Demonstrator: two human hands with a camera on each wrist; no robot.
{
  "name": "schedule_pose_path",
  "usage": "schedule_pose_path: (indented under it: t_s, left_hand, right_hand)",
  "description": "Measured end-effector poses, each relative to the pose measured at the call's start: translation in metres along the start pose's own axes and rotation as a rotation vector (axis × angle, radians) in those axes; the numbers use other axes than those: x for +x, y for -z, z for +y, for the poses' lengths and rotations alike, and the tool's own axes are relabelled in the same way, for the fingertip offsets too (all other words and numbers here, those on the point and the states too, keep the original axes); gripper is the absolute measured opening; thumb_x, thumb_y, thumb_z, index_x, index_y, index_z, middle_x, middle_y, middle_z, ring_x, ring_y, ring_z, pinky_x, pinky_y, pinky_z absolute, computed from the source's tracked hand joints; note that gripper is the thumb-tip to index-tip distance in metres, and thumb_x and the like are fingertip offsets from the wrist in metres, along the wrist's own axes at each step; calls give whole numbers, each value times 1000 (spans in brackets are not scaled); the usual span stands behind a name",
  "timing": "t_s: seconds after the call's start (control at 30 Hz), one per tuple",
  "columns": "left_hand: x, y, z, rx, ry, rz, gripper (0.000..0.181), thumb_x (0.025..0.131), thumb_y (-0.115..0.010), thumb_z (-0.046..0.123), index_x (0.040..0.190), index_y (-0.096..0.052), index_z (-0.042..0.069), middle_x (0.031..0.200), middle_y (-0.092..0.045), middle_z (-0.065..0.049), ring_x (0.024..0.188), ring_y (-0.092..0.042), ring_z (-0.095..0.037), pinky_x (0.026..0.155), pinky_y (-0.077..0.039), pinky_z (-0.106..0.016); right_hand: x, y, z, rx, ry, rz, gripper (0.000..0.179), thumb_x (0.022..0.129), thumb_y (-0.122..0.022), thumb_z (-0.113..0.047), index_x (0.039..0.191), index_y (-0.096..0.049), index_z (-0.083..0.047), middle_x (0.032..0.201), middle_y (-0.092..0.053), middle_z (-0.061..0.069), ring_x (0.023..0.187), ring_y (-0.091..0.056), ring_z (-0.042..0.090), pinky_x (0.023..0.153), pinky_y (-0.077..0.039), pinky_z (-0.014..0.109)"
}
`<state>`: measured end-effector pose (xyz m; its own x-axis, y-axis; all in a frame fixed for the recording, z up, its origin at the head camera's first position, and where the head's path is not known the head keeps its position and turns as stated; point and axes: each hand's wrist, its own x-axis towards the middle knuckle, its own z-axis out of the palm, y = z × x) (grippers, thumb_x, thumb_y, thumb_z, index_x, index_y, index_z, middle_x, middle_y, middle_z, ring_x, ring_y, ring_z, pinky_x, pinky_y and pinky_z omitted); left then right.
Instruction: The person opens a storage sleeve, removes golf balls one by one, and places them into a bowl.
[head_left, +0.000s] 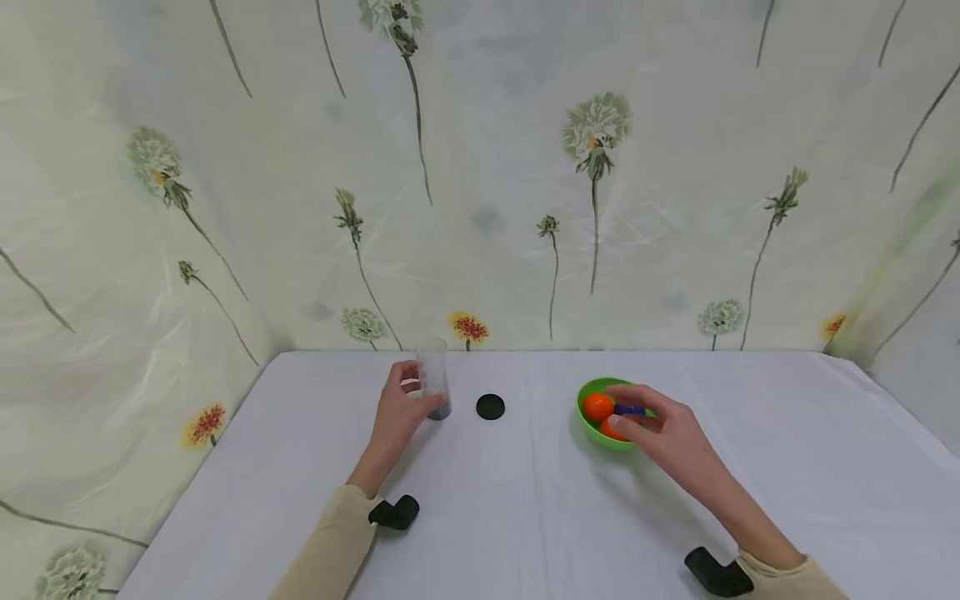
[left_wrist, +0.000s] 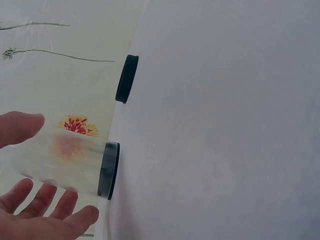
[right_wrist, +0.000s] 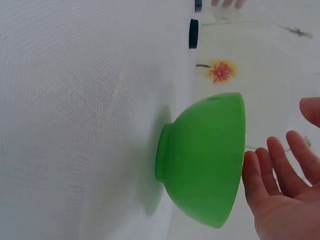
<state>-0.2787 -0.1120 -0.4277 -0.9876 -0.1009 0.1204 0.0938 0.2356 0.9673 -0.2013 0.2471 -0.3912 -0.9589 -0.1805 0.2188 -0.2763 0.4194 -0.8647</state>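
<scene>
A clear cylindrical container [head_left: 432, 367] with a dark base stands on the table at centre left. My left hand [head_left: 399, 410] holds it from the left, thumb across the front; in the left wrist view, fingertips [left_wrist: 70, 194] meet its wall. To its right lies a round black lid [head_left: 491, 407]. A green bowl [head_left: 596, 437] holds two orange balls [head_left: 597, 407] and a small dark-blue object [head_left: 628, 409], partly hidden by my right hand [head_left: 671, 429]. That hand hovers at the bowl's rim, thumb and fingers apart, with nothing visible between them in the right wrist view.
A white cloth covers the table [head_left: 517, 517]. Behind it and at the sides hangs a pale curtain [head_left: 495, 142] printed with dandelions and orange flowers. Black wrist mounts [head_left: 395, 512] sit at both cuffs.
</scene>
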Motion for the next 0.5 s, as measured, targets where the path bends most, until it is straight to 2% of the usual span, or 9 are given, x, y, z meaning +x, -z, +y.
schedule_pose_path:
  t_s: [0.17, 0.33, 0.43, 0.5]
  left_hand:
    - [-1, 11, 0, -44, 25, -45, 73, 81, -79, 13, 142, -39, 5, 131, -49, -11, 123, -49, -28, 95, -46, -45]
    - [-5, 21, -1, -72, 17, -82, 73, 84, -78, 13, 143, -37, 2, 133, -49, -17, 126, -48, -32, 101, -41, -48]
    - [-10, 28, 2, -54, 2, -93, 67, 86, -75, 12, 141, -39, 0, 135, -49, -20, 128, -46, -33, 106, -36, -48]
    - [-14, 33, 7, -5, -8, -94, 62, 89, -72, 12, 140, -40, 1, 137, -48, -20, 130, -45, -32, 110, -32, -47]
  right_hand:
    - [4, 0, -3, 19, -5, -3, 45, 96, -66, -31, 135, -57, -10, 138, -53, 11, 115, -60, 33, 85, -51, 22]
    - [5, -2, -7, -8, 1, 32, 45, 97, -63, -30, 135, -56, -7, 136, -55, 13, 118, -56, 32, 87, -48, 17]
    - [3, -3, -11, -43, 2, 88, 43, 99, -60, -30, 135, -56, -6, 134, -57, 11, 121, -52, 30, 88, -43, 11]
    - [1, -4, -15, -64, 1, 120, 43, 101, -58, -31, 136, -56, -7, 134, -57, 9, 122, -51, 29, 88, -41, 9]
